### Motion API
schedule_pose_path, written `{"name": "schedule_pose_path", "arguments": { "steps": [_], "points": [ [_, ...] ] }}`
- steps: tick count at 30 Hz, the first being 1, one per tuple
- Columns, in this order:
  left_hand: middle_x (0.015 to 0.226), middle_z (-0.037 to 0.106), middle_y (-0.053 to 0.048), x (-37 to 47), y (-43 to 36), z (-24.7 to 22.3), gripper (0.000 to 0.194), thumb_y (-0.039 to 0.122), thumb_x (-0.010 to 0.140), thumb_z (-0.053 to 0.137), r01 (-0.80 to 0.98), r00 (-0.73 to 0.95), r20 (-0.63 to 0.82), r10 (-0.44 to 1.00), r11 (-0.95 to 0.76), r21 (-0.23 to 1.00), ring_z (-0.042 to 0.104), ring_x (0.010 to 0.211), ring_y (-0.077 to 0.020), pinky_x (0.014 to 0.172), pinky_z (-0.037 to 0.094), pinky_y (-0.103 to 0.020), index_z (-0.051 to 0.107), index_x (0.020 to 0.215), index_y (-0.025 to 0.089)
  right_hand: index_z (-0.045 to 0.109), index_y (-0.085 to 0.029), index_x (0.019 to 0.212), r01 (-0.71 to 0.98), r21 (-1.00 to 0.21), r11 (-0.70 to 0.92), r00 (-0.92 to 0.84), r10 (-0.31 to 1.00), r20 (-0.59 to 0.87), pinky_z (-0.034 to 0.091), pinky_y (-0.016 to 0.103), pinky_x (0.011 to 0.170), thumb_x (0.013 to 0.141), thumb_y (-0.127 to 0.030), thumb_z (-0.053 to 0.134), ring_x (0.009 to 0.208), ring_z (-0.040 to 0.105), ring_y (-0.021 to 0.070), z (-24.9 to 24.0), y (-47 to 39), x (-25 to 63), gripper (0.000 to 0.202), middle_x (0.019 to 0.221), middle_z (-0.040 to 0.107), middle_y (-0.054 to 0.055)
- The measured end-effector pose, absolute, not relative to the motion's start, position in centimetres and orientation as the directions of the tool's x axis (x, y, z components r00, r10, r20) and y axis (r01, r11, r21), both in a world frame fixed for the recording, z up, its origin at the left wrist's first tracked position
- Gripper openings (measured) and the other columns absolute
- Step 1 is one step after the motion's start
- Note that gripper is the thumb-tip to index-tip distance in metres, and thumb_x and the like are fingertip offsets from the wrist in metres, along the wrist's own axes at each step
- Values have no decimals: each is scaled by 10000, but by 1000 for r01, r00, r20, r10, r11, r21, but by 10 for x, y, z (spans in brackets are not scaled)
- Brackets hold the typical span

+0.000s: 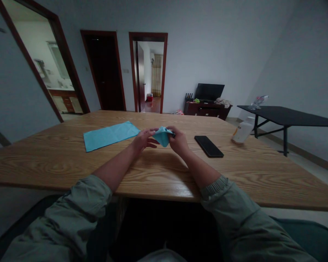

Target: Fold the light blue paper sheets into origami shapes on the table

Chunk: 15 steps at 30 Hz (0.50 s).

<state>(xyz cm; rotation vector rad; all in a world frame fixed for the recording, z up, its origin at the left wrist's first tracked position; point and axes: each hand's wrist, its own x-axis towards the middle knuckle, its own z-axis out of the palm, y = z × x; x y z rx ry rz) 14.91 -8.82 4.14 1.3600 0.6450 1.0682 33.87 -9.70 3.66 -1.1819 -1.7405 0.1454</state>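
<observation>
A small piece of light blue cloth [163, 137] is held up between my hands, just above the wooden table. My right hand [178, 140] is closed around its right side. Something small and dark shows at those fingers, too unclear to name. On the left edge of the cloth, my left hand [144, 141] pinches it with the upper fingers, while its lower fingers stretch out beneath. A larger flat light blue sheet [109, 135] lies on the table to the left of my hands, its right end close behind my left hand.
On the wooden table [164, 174], a black phone [209, 146] lies right of my hands. Beyond it stands a white container [243, 130]. A black table [289, 115] is at the right, and a TV [209, 92] sits on a low cabinet [199, 108] at the back.
</observation>
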Motion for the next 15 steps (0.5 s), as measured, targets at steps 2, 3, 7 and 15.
{"name": "schedule_pose_path", "arguments": {
  "steps": [2,3,7,15],
  "points": [
    [928,639,-69,149,-88,41,484,440,728,657,-220,384,185,905,-105,970,673,657,-184,518,548,-281,572,1126,178,628,-201,1051,613,-580,537,-53,760,648,413,245,636,745,-154,469,684,560,155,36,-97,341,348,812,655,12],
    [921,638,-62,150,-87,40,482,424,715,680,-211,360,185,915,-113,971,667,643,-170,522,548,-278,571,1117,180,630,-194,1057,594,-587,551,-64,759,648,422,249,647,735,-157,479,691,558,153,36,-97,342,358,831,656,16],
    [1017,628,-65,151,-84,37,547,321,656,750,-221,341,248,907,-179,959,656,691,-150,572,555,-289,535,1143,192,585,-180,1175,427,-700,573,-140,806,575,455,257,598,728,-209,500,625,536,135,36,-100,348,456,804,629,16],
    [978,603,-46,155,-79,28,700,232,634,744,-106,318,425,848,-414,904,634,743,-146,632,540,-282,443,1266,205,463,-174,1254,112,-880,462,-200,877,436,483,262,565,716,-325,624,647,560,141,35,-100,358,581,773,602,5]
  ]
}}
